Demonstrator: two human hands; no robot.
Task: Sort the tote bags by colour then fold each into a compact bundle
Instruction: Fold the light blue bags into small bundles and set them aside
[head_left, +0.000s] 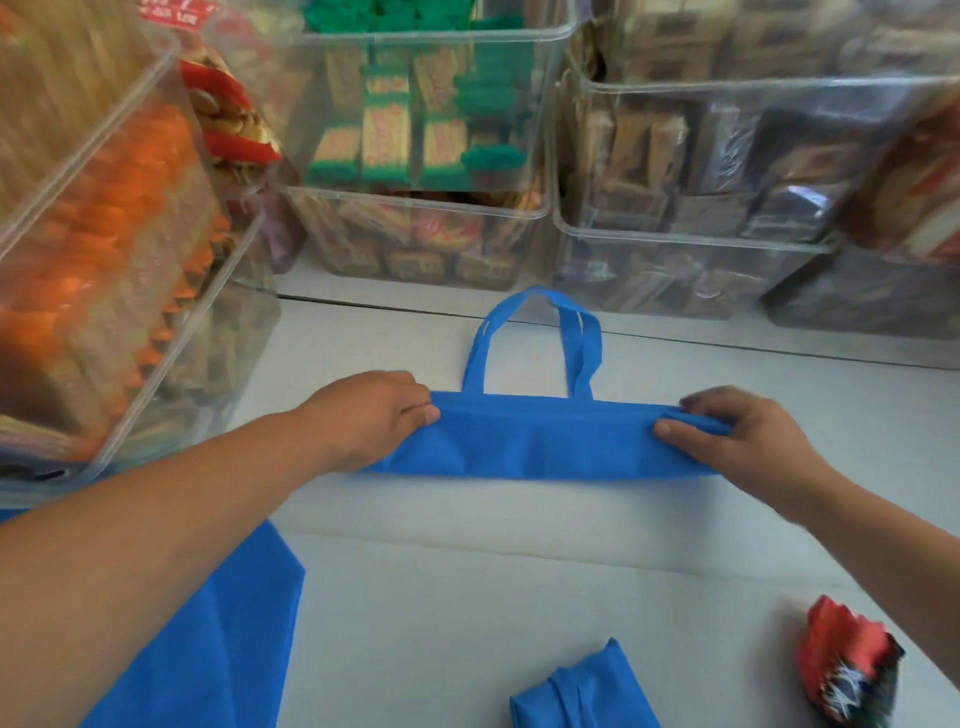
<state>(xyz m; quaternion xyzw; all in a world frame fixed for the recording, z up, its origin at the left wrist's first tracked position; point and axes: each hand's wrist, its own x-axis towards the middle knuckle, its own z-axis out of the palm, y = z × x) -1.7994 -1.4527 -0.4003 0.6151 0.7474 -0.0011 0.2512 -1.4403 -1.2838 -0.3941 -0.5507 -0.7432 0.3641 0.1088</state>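
A blue tote bag (545, 441) lies folded into a long flat strip across the white table, its two handles pointing away from me. My left hand (374, 415) pinches the strip's left end. At the right end, my right hand (743, 436) pinches the fabric. A folded blue bundle (582, 691) sits at the near edge. More blue tote fabric (218, 639) lies flat under my left forearm. A red, patterned bundle (847, 660) rests at the near right.
Clear plastic bins of packaged snacks line the back of the table (467, 571): one with green packs (415, 104), one with dark packs (727, 171). A tilted bin with orange packs (93, 234) stands close on the left.
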